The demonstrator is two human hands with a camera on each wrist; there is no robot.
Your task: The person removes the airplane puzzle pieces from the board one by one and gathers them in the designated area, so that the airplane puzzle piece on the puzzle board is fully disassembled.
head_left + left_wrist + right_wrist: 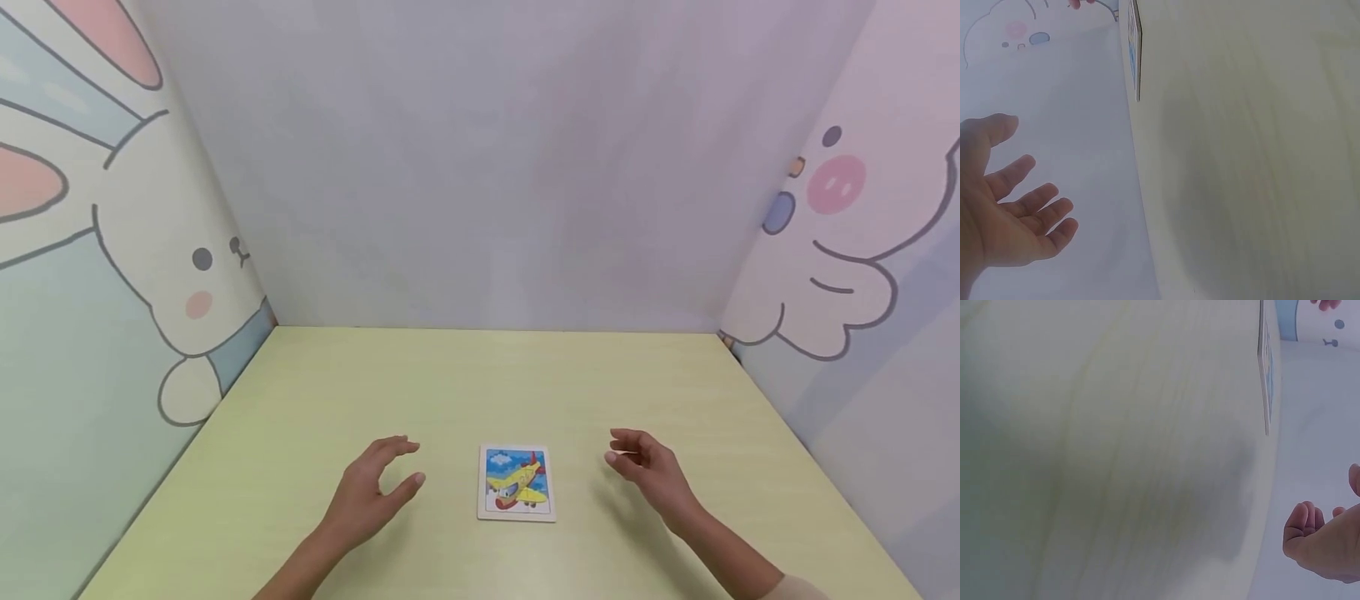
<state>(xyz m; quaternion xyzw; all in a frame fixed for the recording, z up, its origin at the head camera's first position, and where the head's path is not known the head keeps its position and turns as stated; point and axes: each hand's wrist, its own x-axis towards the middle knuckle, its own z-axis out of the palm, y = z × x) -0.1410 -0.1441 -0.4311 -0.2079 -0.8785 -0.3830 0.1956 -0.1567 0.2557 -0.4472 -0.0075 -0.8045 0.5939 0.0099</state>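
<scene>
A small picture puzzle (517, 483) with a pale frame lies flat on the table, showing a yellow airplane on blue sky. To its left, the left hand (367, 492) hovers above the tabletop, thumb and fingers spread apart and holding nothing. On the other side, the right hand (654, 475) is also raised over the table, its fingers loosely bent around nothing. Neither hand touches the puzzle. In the left wrist view the left hand (1016, 206) shows its palm; the puzzle (1135, 50) is seen nearly edge-on. The right hand (1329, 540) is partly cut off in its wrist view.
The pale yellow table (480, 383) meets a plain grey-white wall panel (480, 167) at the back. A side panel with a rabbit drawing (172, 250) stands at left, and one with a pink-nosed animal drawing (862, 225) at right.
</scene>
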